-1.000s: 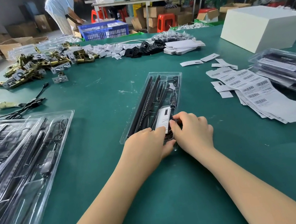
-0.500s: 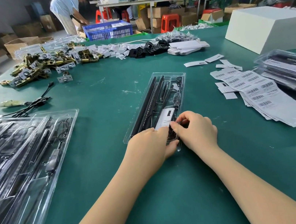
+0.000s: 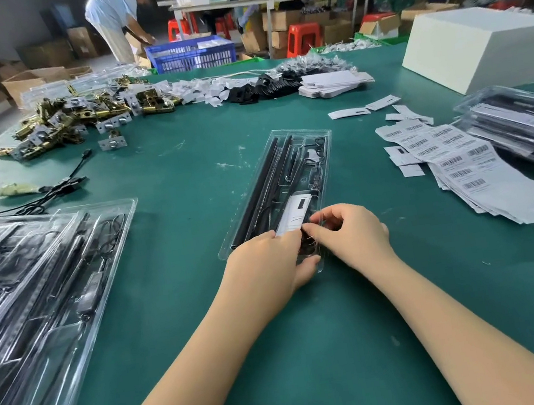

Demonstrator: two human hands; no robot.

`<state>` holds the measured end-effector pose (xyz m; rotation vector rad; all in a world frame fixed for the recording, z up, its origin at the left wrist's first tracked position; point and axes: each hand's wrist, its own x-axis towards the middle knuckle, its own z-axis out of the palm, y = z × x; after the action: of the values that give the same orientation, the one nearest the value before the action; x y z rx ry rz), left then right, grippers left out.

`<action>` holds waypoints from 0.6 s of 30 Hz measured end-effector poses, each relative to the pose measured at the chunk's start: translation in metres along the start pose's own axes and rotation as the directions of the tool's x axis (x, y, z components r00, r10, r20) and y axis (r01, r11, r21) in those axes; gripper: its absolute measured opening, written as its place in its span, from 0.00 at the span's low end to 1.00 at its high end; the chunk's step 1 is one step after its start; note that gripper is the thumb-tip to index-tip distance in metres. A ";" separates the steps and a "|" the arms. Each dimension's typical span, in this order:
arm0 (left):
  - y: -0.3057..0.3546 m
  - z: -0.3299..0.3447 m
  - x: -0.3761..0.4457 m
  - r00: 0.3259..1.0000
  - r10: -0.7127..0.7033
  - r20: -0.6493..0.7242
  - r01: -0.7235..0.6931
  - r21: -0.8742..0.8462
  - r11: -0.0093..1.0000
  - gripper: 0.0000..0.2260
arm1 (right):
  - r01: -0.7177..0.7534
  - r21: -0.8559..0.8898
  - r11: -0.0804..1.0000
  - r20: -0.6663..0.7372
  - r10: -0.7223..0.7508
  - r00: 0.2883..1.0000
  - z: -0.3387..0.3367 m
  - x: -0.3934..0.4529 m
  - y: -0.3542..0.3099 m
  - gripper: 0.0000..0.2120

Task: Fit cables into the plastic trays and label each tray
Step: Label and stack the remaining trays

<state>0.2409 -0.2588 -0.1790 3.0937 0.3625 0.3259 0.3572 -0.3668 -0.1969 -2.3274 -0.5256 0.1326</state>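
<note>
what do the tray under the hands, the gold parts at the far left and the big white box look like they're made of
The tray looks like thin clear plastic: glossy, and the black cables show through it. The gold parts look like metal, brass-coloured with silvery plates, shiny with bright glints. The white box looks like matt cardboard or foam board, with flat faces and sharp edges; which one is unclear.

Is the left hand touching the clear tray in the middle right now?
Touching. The head view shows the left hand lying over the near end of the clear tray, its thumb pressed against the tray's near edge.
</note>
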 end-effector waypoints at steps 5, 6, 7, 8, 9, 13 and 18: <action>-0.002 -0.001 0.001 1.000 0.008 0.023 -0.007 -0.037 0.999 0.20 | -0.004 0.261 0.965 0.183 -0.045 0.982 -0.020 0.002 0.011 0.07; -0.004 -0.001 0.001 1.000 0.014 0.024 -0.013 -0.033 0.999 0.21 | -0.020 0.280 0.960 0.169 -0.029 0.985 -0.021 0.003 0.011 0.07; -0.005 -0.001 0.001 0.999 0.023 0.026 -0.022 -0.027 0.999 0.22 | -0.028 0.280 0.960 0.138 -0.011 0.990 -0.020 0.004 0.010 0.06; -0.005 0.000 0.001 0.999 0.036 0.032 -0.035 -0.017 0.999 0.24 | -0.035 0.258 0.965 0.093 0.011 0.996 -0.018 0.003 0.009 0.06; -0.005 0.001 0.001 0.998 0.052 0.039 -0.052 -0.005 0.999 0.26 | -0.031 0.218 0.975 0.037 0.023 0.999 -0.015 0.002 0.008 0.09; -0.002 0.009 0.005 0.996 0.063 0.064 -0.065 0.015 0.998 0.31 | 0.007 -0.097 0.995 -0.039 -0.011 0.999 -0.007 -0.005 0.002 0.21; 0.001 0.010 0.003 0.995 0.098 -0.023 -0.097 0.064 0.993 0.23 | -0.035 -0.115 0.993 0.016 0.037 0.999 -0.002 -0.002 0.001 0.26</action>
<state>0.2456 -0.2586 -0.1886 3.1787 0.2269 0.3635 0.3562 -0.3699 -0.1959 -2.4509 -0.5129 0.1445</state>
